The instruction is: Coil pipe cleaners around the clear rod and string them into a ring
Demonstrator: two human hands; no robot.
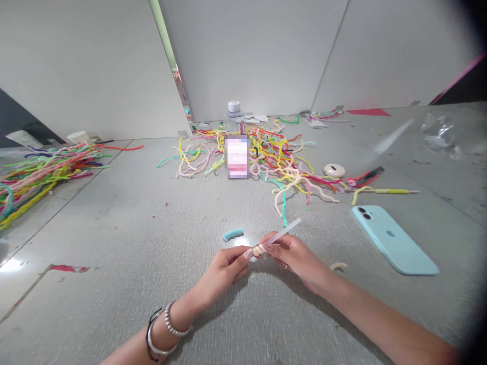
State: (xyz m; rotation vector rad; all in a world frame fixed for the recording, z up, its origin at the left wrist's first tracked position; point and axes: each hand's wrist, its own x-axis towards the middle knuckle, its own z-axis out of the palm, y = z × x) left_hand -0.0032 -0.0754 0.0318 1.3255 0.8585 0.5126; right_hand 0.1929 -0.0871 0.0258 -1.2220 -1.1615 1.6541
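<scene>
My left hand (230, 263) pinches a short cream coil of fuzzy pipe cleaner (258, 250) between thumb and fingertips. From the other side my right hand (289, 251) is closed around a translucent stick (285, 230), whose far end points up and to the right. The coil sits at the stick's lower end, between both sets of fingertips; whether the stick passes through it I cannot tell. Just beyond the hands lies a light-blue pipe cleaner coil (233, 234). A curved cream piece (338, 266) rests beside my right forearm.
A phone (395, 241) in a light-blue case lies at right. Ahead are tangled pipe cleaners (289, 167), a small blurred-out screen (237, 157) and a bottle (234, 114). More pipe cleaners (45, 175) lie left. A round white case (334, 170) and clear plastic (439, 133) lie right.
</scene>
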